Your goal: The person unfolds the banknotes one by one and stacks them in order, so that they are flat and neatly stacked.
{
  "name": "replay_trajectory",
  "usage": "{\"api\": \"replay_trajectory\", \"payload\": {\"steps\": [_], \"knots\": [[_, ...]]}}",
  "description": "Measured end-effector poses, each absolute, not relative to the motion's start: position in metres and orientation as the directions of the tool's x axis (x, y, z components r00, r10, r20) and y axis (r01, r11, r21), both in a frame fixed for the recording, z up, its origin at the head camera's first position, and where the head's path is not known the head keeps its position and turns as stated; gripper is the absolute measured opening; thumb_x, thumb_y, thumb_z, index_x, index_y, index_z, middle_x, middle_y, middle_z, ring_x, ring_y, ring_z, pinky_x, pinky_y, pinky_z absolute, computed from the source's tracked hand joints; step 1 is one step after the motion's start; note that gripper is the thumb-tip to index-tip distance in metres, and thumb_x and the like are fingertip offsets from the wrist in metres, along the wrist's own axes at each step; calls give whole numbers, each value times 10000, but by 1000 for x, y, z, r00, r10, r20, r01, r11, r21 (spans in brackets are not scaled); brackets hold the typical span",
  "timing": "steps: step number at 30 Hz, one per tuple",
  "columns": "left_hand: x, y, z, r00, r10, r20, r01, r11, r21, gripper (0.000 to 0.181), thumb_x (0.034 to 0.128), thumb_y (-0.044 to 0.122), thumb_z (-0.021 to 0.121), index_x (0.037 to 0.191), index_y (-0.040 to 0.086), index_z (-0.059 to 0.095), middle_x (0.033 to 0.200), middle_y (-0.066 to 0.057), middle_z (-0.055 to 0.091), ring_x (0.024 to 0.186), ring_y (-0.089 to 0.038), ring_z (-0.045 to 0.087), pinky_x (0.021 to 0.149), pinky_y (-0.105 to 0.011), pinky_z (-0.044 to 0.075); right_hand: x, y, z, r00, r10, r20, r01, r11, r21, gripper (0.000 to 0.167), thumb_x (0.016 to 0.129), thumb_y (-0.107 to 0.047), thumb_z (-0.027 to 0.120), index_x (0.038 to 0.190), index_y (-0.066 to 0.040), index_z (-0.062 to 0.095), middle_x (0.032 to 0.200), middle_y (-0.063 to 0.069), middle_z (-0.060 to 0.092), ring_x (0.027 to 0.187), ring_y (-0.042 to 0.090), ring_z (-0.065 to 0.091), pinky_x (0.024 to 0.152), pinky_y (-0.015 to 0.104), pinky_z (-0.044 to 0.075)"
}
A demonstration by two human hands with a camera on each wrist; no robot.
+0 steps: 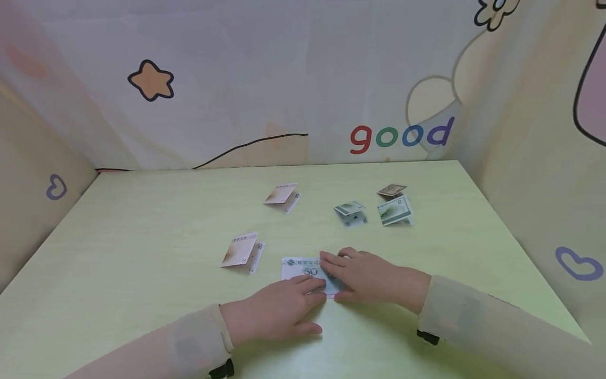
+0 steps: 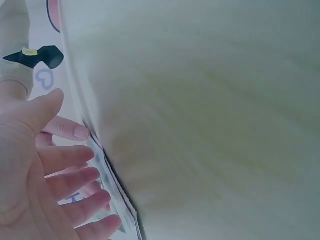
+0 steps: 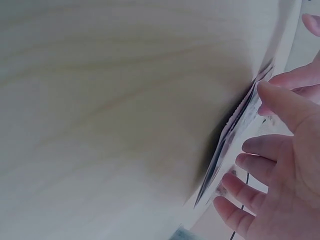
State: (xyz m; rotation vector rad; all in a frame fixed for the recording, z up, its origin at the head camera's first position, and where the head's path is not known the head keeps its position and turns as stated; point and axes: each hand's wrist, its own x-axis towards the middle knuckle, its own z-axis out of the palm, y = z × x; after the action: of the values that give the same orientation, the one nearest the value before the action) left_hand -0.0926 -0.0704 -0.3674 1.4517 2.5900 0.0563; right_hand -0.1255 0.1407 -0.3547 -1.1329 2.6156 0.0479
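Note:
A banknote marked 50 (image 1: 298, 266) lies flat on the table, near its front middle. In the right wrist view its edge shows several thin layers, a small stack of paper (image 3: 235, 130). My left hand (image 1: 276, 309) rests on the lower left part of the note, palm down with fingers extended. From the other side, my right hand (image 1: 369, 277) touches the right part, its fingers spread over the top and its thumb at the near edge. The left wrist view shows the left fingers loosely straight beside the stack's edge (image 2: 120, 192).
Folded banknotes stand tented on the pale green table (image 1: 142, 237): a pinkish one (image 1: 240, 250) left of the hands, another pinkish one (image 1: 281, 193) farther back, a green one (image 1: 350, 209), and at back right a green one (image 1: 395, 210) beside a brown one (image 1: 391, 190). Printed cloth walls (image 1: 246, 79) enclose the table.

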Motion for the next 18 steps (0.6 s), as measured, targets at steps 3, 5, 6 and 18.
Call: {"api": "replay_trajectory", "payload": {"steps": [3, 5, 6, 18], "knots": [[-93, -73, -367, -521, 847, -110, 840, 531, 109, 555, 914, 496, 516, 1293, 92, 548, 1413, -84, 423, 1291, -216, 391, 1030, -318, 345, -126, 141, -354, -654, -701, -283, -708, 700, -99, 705, 884, -419, 608, 1447, -90, 340, 1506, 29, 288, 1257, 240, 373, 995, 393, 373], [-94, -75, -366, -530, 843, -95, 836, 538, 111, 544, 913, 489, 525, 1293, 101, 552, 1414, -80, 422, 1291, -212, 391, 1024, -320, 353, -127, 142, -353, -657, -697, -288, -701, 705, -107, 714, 880, -424, 611, 1451, -96, 335, 1510, 24, 280, 1271, 240, 360, 1006, 399, 364], [-94, -76, -366, -534, 841, -87, 834, 541, 114, 539, 912, 485, 529, 1293, 104, 553, 1413, -78, 424, 1290, -211, 392, 1023, -321, 354, -127, 142, -353, -656, -697, -288, -701, 705, -108, 715, 880, -423, 613, 1451, -95, 334, 1511, 26, 278, 1278, 243, 355, 1012, 403, 358], [-100, -91, -356, -585, 811, -30, 802, 583, 127, 511, 917, 462, 535, 1308, 133, 543, 1411, -72, 423, 1270, -222, 418, 1024, -360, 355, -128, 149, -352, -641, -714, -280, -712, 690, -131, 720, 884, -415, 610, 1451, -76, 325, 1512, 53, 271, 1334, 280, 303, 1043, 441, 316]]}}
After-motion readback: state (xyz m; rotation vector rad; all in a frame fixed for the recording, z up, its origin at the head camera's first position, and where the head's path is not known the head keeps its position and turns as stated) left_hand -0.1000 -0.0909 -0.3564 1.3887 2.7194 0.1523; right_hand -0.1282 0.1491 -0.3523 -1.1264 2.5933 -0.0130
